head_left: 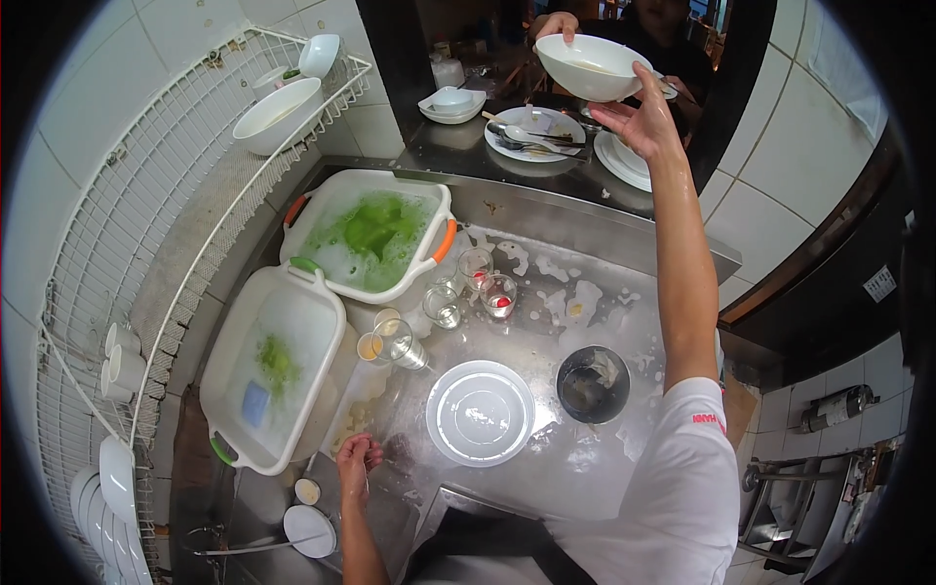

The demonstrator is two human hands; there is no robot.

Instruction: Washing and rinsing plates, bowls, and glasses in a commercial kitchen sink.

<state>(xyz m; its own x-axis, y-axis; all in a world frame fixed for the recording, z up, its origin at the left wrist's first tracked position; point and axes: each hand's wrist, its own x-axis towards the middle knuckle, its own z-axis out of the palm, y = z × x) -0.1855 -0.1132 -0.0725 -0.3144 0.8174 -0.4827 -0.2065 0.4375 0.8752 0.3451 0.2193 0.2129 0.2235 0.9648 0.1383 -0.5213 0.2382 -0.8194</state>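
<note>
Head | right hand (643, 122) grips white bowl (593, 68) | mouth up, long axis dipping rightward | left hand (358, 458) loosely curled shut

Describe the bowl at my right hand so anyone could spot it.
Past the steel worktop, find the dark ledge. Above it is the white bowl, gripped by your right hand and another person's hand, unlike the plates resting below.

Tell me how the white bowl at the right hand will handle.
The white bowl is probably stiff: its outline shows an even curve. Its smooth, glossy surface may slip against the right hand.
</note>
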